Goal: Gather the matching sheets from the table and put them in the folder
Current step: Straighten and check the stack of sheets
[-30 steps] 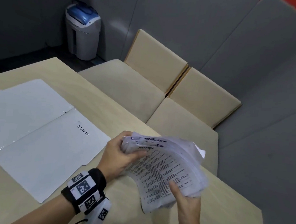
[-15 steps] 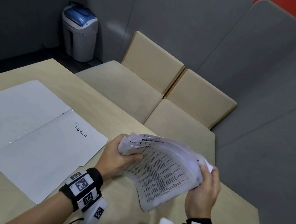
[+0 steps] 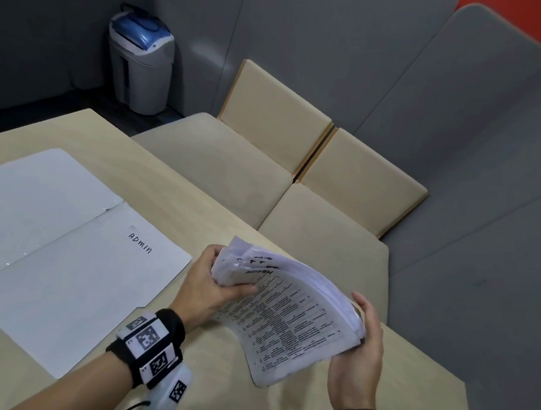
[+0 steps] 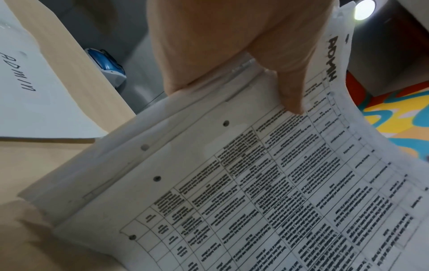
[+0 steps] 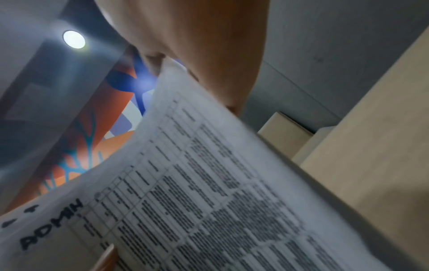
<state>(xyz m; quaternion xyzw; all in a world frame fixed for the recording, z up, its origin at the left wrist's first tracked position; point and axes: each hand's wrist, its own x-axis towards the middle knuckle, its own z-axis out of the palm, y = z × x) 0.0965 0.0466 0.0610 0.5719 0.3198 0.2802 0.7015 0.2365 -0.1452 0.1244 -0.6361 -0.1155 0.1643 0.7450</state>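
Sheets, top one marked ADMIN, are held above the table at 4 o'clock of the folder, pinched by left hand, right hand gripping their edge. Sorting is judged in hand; matching sheets must next be separated.

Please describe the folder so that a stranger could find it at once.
Look at the wooden table, on its left part. The folder lies there open and flat, pale grey-white. Unlike the printed sheets held in both hands beside it, it is blank except for the handwritten word ADMIN.

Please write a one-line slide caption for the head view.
Both hands, left hand and right hand, hold a stack of printed sheets beside the open folder marked ADMIN.
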